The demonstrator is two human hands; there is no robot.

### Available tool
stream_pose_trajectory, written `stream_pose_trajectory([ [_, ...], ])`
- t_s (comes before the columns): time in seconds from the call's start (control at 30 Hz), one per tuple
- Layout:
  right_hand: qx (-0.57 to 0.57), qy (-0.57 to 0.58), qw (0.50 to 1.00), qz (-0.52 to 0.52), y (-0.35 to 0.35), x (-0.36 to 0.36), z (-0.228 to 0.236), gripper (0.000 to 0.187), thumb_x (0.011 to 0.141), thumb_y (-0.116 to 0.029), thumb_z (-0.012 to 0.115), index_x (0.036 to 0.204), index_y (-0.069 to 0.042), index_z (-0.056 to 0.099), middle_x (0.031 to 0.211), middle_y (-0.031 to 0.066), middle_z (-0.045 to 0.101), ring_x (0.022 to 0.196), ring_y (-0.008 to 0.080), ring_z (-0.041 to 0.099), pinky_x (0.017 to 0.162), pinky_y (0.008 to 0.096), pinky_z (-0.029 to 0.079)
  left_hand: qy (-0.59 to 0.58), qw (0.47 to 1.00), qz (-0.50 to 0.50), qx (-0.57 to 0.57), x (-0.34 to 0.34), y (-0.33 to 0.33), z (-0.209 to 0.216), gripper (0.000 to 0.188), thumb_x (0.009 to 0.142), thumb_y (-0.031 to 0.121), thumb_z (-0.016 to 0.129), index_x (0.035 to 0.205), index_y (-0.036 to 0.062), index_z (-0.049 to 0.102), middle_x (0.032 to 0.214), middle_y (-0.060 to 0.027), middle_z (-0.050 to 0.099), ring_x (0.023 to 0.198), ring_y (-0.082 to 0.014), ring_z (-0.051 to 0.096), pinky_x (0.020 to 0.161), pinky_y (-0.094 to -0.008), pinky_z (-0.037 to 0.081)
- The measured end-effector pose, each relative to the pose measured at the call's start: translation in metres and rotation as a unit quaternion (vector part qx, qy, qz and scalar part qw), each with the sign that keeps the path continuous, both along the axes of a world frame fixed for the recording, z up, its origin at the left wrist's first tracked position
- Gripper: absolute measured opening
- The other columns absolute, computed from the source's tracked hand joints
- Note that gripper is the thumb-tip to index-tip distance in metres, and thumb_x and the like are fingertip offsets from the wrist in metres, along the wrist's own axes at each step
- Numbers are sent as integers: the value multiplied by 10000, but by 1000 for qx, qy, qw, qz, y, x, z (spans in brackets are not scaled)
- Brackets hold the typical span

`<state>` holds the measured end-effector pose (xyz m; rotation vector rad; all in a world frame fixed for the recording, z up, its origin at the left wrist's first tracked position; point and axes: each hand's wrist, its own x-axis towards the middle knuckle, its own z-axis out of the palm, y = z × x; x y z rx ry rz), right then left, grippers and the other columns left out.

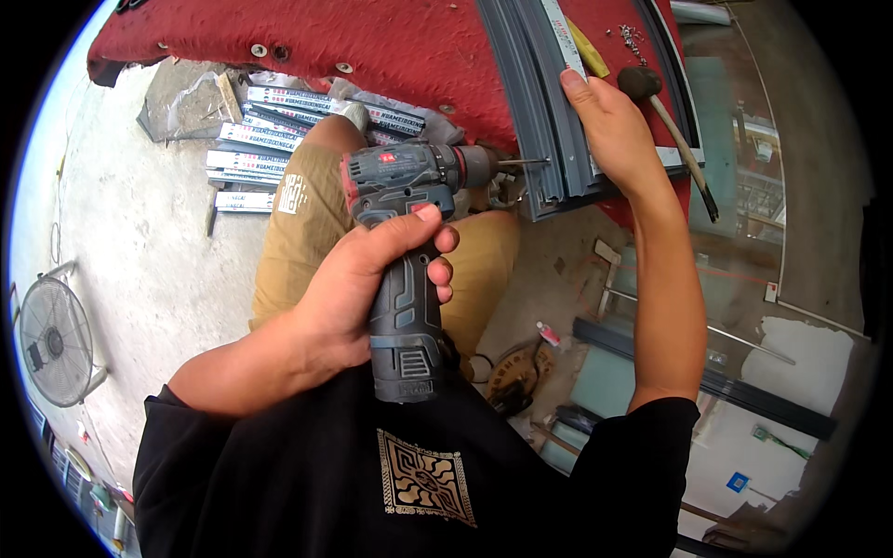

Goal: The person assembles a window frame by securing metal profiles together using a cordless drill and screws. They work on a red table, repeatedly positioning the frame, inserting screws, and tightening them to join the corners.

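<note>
Gripping the drill (pixel 391 172) with the left hand (pixel 358 270), fingers wrapped round its handle, and on my feed the bit tip's at the grey bars (pixel 530 93), close to their near end, on the red table (pixel 372 37). Right hand (pixel 614 130) is on the bars too, fingers mostly hidden, so I can't tell how tight. Hammer's (pixel 639 84) just beside it.

At far left, a round grey wire-caged fan (pixel 56 340) is standing on the pale concrete floor (pixel 149 307). Beside the red cloth-covered surface (pixel 316 35), long strips in white printed wrapping (pixel 260 138) are lying in an uneven pile. A dark-headed, wooden-handled mallet (pixel 670 129) is resting near the surface's right edge, handle overhanging. Beyond it, a pale green glass pane (pixel 713 139) is showing. Lower down, a small red-and-white container (pixel 548 334) is lying near a round brown disc (pixel 510 374).
</note>
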<state>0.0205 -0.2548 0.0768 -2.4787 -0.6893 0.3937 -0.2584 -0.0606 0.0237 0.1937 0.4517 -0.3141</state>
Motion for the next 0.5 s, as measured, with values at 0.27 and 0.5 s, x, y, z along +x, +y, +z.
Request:
stream_pose_trajectory([
  [0.27, 8, -16, 1000, -2, 5, -6, 3, 681, 1128, -591, 535, 947, 53, 661, 788, 97, 639, 753, 207, 594, 736, 391, 497, 16, 998, -2, -61, 2, 1, 6, 175, 1071, 225, 680, 1042, 56, 646, 922, -21, 690, 770, -112, 685, 718, -294, 613],
  [0.5, -7, -19, 1000, 3, 5, -8, 8, 667, 1130, -586, 537, 996, 50, 685, 798, 80, 645, 764, 181, 593, 744, 373, 505, -16, 999, -14, 29, 0, -4, 2, 191, 1069, 237, 676, 1022, 52, 664, 793, -46, 684, 728, -157, 690, 705, -284, 587],
])
